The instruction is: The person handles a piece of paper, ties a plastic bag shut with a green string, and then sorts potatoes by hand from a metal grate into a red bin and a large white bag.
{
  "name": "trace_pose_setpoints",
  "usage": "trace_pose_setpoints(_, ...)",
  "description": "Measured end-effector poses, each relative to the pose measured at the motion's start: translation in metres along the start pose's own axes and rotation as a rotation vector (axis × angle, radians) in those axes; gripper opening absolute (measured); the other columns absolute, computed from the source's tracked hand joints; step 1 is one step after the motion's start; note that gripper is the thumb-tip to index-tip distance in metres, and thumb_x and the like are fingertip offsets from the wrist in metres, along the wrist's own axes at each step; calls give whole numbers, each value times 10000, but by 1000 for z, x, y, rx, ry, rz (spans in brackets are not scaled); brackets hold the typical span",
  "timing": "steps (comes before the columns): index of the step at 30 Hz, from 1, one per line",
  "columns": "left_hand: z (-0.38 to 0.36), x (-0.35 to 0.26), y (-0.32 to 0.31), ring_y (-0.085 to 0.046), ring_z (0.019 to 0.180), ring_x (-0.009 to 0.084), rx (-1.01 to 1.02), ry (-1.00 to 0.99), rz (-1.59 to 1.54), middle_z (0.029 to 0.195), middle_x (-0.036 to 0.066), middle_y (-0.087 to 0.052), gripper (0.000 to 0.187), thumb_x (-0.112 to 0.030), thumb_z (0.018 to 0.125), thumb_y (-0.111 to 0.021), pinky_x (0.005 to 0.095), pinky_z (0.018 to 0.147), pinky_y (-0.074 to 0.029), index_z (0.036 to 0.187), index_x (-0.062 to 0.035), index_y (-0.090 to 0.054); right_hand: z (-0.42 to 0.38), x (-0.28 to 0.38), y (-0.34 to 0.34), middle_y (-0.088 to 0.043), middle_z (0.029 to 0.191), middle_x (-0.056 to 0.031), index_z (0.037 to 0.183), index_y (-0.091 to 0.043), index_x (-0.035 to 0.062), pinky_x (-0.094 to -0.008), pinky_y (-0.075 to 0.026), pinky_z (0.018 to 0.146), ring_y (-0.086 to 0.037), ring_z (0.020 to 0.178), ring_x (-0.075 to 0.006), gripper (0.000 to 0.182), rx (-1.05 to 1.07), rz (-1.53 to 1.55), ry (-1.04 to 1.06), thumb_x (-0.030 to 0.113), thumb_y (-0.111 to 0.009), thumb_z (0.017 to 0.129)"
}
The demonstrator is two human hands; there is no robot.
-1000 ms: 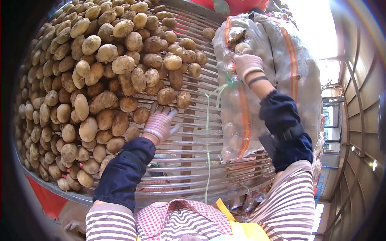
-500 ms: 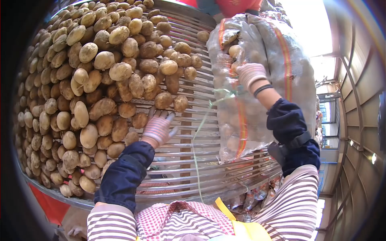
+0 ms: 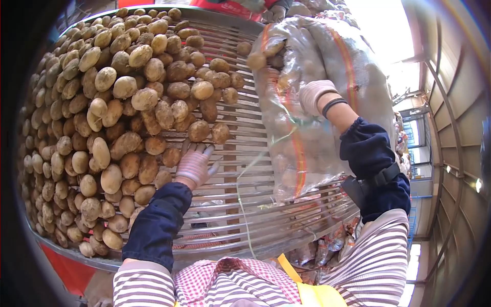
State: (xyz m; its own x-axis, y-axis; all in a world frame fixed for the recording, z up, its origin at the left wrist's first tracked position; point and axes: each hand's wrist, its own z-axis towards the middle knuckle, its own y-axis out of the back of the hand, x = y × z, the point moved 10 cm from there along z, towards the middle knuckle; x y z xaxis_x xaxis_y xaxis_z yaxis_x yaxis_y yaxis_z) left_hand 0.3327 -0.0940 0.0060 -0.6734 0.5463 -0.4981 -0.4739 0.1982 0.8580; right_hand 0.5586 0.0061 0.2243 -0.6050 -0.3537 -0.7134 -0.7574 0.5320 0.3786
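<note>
My left hand (image 3: 194,163), in a striped glove, rests on the metal slatted rack (image 3: 235,194) with its fingers apart. Its fingertips are beside the loose potatoes (image 3: 199,131) at the edge of a large pile. On the right, my gloved right hand (image 3: 316,97) is closed against the side of a translucent sack (image 3: 286,148) with an orange-yellow stripe; its fingertips are partly hidden. Potatoes show through the sack, and one potato (image 3: 256,61) is at its open upper left side. A pale green string (image 3: 266,150) trails from the sack across the slats.
A second striped sack (image 3: 340,56) lies against the first on its right. Across the rack, another person's gloved hand (image 3: 274,14) is by the far rim. Bagged goods (image 3: 327,250) are below the rack's near right edge.
My right hand has shifted slightly along the sack, and a potato has come out at its open side. The other person's hand has appeared at the far rim. The view has shifted slightly.
</note>
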Motion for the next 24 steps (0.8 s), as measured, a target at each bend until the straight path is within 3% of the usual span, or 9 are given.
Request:
trace_pose_setpoints(2, -2, 1, -3, -544, 1239, 383, 13, 17, -19, 1247, 173, -623, 582, -476, 877, -697, 508, 1134, -378, 1326, -113, -628, -11, -8, 11, -776, 1043, -138, 1059, -762, 74, -448, -603, 820, -746, 1029, -339, 207, -77, 84, -75, 150, -618, 932)
trace_pose_setpoints(4, -2, 4, -7, -548, 1231, 383, 33, 50, -77, 1251, 177, -623, 577, -468, 876, -702, 503, 1120, -392, 1324, -112, -628, 1, -17, 35, -773, 1054, -138, 1074, -750, 77, -456, -602, 826, -741, 1047, -332, 213, -360, 285, -186, 145, -601, 939)
trace_pose_setpoints(5, -3, 1, -3, -550, 1227, 384, 31, 36, -43, 1252, 176, -623, 574, -468, 877, -701, 506, 1108, -404, 1322, -112, -629, 13, -11, 32, -765, 1084, -145, 1116, -738, 109, -467, -603, 828, -737, 1056, -329, 229, -385, 250, -219, 148, -586, 949)
trace_pose_setpoints(10, -3, 0, -2, -552, 1230, 385, 28, 11, 1, 1256, 173, -625, 569, -465, 881, -701, 503, 1060, -452, 1318, -108, -629, 1, -3, -12, -757, 1121, -127, 1131, -742, 171, -460, -594, 856, -732, 1030, -323, 235, -285, 284, -191, 190, -592, 952)
trace_pose_setpoints(12, -3, -3, 0, -553, 1229, 386, 35, 15, 1, 1255, 173, -626, 566, -460, 880, -702, 504, 1058, -453, 1315, -106, -629, -17, -1, -31, -760, 1098, -123, 1097, -751, 160, -462, -581, 880, -730, 1026, -322, 221, -48, 308, -7, 248, -633, 933)
trace_pose_setpoints(14, -2, -2, 1, -554, 1227, 386, 34, 26, -5, 1253, 173, -627, 563, -456, 879, -704, 505, 1057, -454, 1312, -105, -630, -23, -7, -25, -762, 1067, -128, 1055, -757, 149, -469, -574, 881, -733, 1001, -326, 219, -69, 313, -60, 289, -670, 910)
trace_pose_setpoints(17, -3, 0, -1, -568, 1205, 385, 16, 32, -17, 1247, 172, -629, 554, -449, 882, -703, 497, 1036, -471, 1307, -102, -631, -21, -14, 16, -768, 1030, -137, 1024, -764, 152, -446, -593, 818, -746, 961, -327, 168, -464, 339, -171, 194, -645, 913)
trace_pose_setpoints(21, -3, 0, 2, -584, 1179, 385, 2, 15, 8, 1250, 173, -630, 543, -440, 886, -700, 489, 1009, -485, 1302, -97, -631, 20, 14, -8, -769, 1058, -166, 1075, -772, 131, -463, -605, 812, -756, 977, -318, 223, -329, 213, -169, 150, -609, 924)
trace_pose_setpoints(24, -5, 4, -5, -580, 1178, 384, 19, 40, -81, 1256, 165, -630, 530, -410, 875, -715, 503, 1019, -470, 1294, -96, -633, -28, 18, -33, -771, 1076, -148, 1112, -772, 121, -462, -601, 827, -754, 992, -312, 254, -216, 331, -122, 142, -606, 921)
